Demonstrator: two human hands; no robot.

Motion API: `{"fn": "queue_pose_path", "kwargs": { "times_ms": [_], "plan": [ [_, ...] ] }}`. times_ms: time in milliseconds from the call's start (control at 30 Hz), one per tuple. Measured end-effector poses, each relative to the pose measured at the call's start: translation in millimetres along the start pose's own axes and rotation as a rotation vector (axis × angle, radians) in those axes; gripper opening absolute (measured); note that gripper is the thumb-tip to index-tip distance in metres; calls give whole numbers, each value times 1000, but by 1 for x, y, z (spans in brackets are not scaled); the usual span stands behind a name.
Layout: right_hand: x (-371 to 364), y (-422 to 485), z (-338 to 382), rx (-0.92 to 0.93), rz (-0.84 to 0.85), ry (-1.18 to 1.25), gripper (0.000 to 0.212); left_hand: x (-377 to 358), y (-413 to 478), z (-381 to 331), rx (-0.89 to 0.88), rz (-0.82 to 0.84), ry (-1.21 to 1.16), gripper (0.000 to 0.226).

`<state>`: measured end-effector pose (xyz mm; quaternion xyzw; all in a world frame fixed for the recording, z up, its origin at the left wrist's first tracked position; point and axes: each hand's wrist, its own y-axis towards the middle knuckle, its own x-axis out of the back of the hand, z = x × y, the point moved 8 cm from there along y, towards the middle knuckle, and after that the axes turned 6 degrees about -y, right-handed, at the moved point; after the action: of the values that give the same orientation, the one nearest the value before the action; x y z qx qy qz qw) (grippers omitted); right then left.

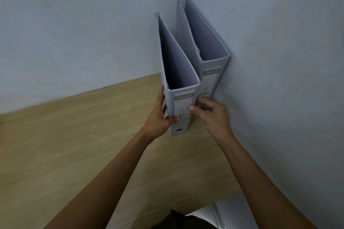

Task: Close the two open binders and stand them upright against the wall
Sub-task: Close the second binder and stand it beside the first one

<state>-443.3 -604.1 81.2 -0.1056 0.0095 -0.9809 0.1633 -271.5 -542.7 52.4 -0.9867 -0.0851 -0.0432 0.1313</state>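
Observation:
Two closed grey-white lever-arch binders stand upright in the corner of a wooden table, spines toward me. The near binder is gripped at its spine from both sides: my left hand holds its left cover with the thumb across the spine, and my right hand pinches its right edge with thumb and fingers. The far binder stands just behind and to the right, its right cover flat against the side wall. A narrow gap separates the two binders.
The wooden table spreads out to the left and toward me. A pale wall runs along the back and another wall along the right. A shiny grey object shows at the bottom edge.

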Motion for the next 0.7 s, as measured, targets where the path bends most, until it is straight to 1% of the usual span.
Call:
{"fn": "queue_pose_path", "kwargs": {
  "times_ms": [67,233,300,533,700],
  "plan": [
    [4,4,-3,-30,-29,30,31,-4,6,1,30,2,17,113],
    [14,16,-13,-99,-147,62,18,-9,22,-6,53,-4,78,115],
    [13,20,-14,-126,-170,77,15,-9,28,-9,67,-8,90,115],
    [5,36,-11,-150,-178,21,12,-3,44,-22,67,-13,129,109],
    [4,41,-11,-181,-211,35,14,-3,49,-24,86,12,165,107]
  ]
}}
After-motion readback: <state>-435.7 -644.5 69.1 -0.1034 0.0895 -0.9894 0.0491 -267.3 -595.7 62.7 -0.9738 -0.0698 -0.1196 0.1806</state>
